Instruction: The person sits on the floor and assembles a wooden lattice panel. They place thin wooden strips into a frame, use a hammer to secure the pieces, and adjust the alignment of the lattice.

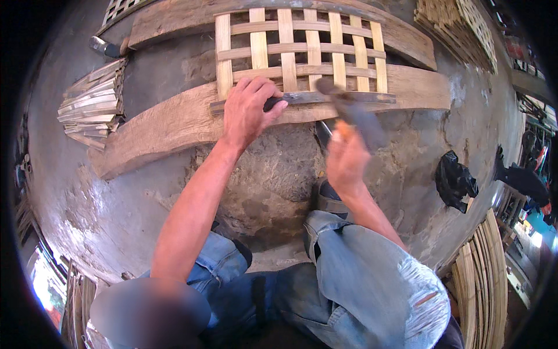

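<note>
A woven lattice panel of pale flat wooden strips (286, 52) lies across two curved wooden planks. Along its near edge runs a narrow dark bar (349, 98), resting on the nearer plank (168, 125). My left hand (250, 107) is closed round the bar's left part, knuckles up, beside the panel's near left corner. In my right hand (347, 157) is a hammer (360, 119), its dark head smeared by motion above the bar's right half. A bit of orange shows at the top of my right fist. Under that wrist, a shiny metal piece (324, 134) is partly hidden.
Thin wooden strips (90, 104) lie piled at the left. Stacked lattice panels (456, 32) stand at the far right, a black plastic bag (456, 181) on the floor at the right. Behind the panel is the farther plank (168, 26). Long strips (482, 279) lean at lower right.
</note>
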A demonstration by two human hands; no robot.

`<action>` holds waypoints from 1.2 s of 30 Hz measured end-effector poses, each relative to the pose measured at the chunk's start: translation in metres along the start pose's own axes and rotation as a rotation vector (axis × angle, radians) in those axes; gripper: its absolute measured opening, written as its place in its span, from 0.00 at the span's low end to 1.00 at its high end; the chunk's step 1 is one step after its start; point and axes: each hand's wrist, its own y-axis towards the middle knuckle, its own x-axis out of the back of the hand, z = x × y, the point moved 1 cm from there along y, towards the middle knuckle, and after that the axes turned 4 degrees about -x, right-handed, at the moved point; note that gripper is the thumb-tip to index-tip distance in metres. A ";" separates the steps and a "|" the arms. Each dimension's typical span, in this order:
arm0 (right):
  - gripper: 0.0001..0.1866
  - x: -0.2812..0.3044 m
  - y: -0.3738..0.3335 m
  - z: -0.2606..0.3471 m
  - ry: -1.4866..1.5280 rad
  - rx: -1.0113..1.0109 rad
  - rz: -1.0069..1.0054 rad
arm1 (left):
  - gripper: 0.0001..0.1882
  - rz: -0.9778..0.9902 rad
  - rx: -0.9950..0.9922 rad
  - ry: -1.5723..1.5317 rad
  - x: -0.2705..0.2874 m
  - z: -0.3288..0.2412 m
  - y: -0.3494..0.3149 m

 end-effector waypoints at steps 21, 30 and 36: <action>0.12 -0.005 0.000 0.003 -0.009 -0.109 0.068 | 0.11 -0.001 -0.025 0.005 0.000 0.003 -0.002; 0.11 -0.007 0.017 0.013 -0.067 -0.139 0.180 | 0.10 -0.034 -0.078 0.016 -0.003 0.001 -0.001; 0.10 0.002 0.015 0.020 -0.059 -0.094 0.143 | 0.10 -0.037 -0.043 0.012 -0.003 0.000 -0.002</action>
